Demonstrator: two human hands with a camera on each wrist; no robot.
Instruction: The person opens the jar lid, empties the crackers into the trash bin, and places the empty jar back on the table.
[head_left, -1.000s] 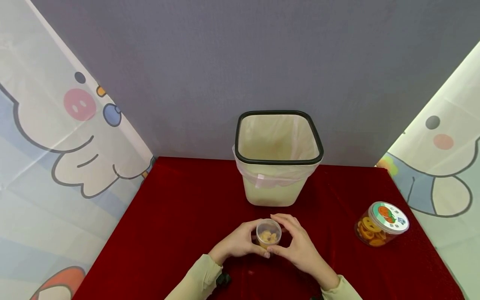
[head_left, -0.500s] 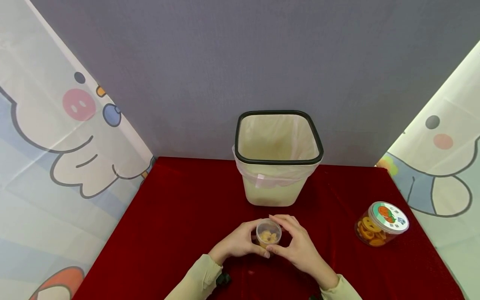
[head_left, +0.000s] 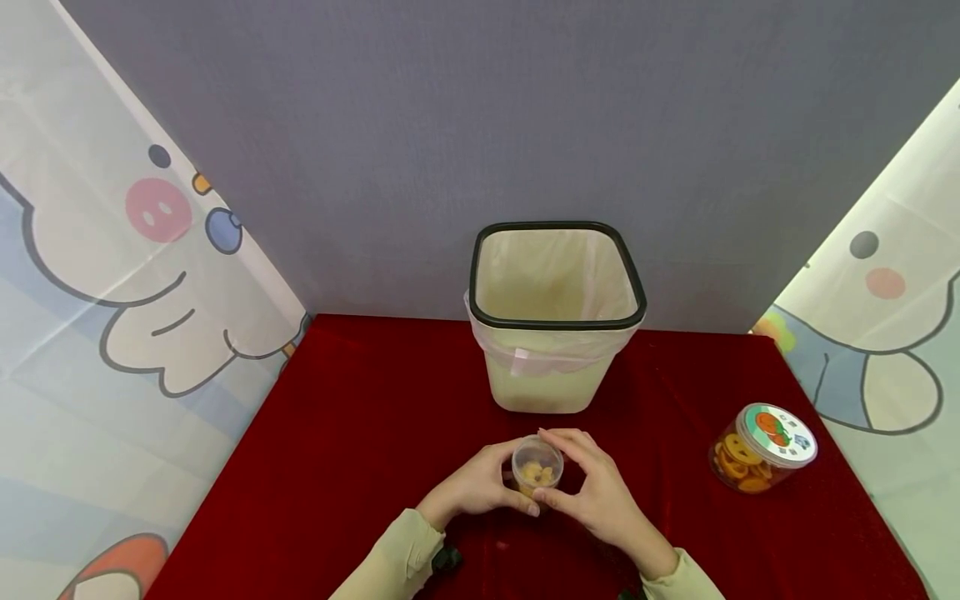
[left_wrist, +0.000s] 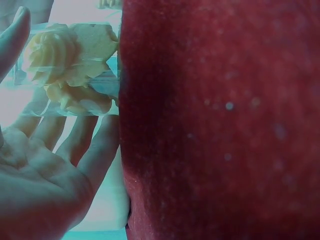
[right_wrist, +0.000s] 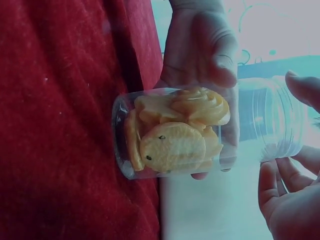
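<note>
A small clear plastic cookie jar (head_left: 537,473) stands on the red cloth, between both hands. Piped and round cookies (right_wrist: 175,145) fill its lower part; the upper part shows clear. My left hand (head_left: 480,483) grips the jar's body from the left, its thumb in front and fingers curving behind, as the left wrist view shows. My right hand (head_left: 592,492) holds the jar's ridged clear top (right_wrist: 285,117) from the right, with thumb and fingers around it. Whether that top is a separate lid is hard to tell.
A cream bin (head_left: 551,379) with a black rim and a liner bag stands behind the hands. A second jar with ring-shaped snacks (head_left: 761,448) and a labelled lid lies tilted on the red cloth (head_left: 360,417) at right. A grey wall rises behind.
</note>
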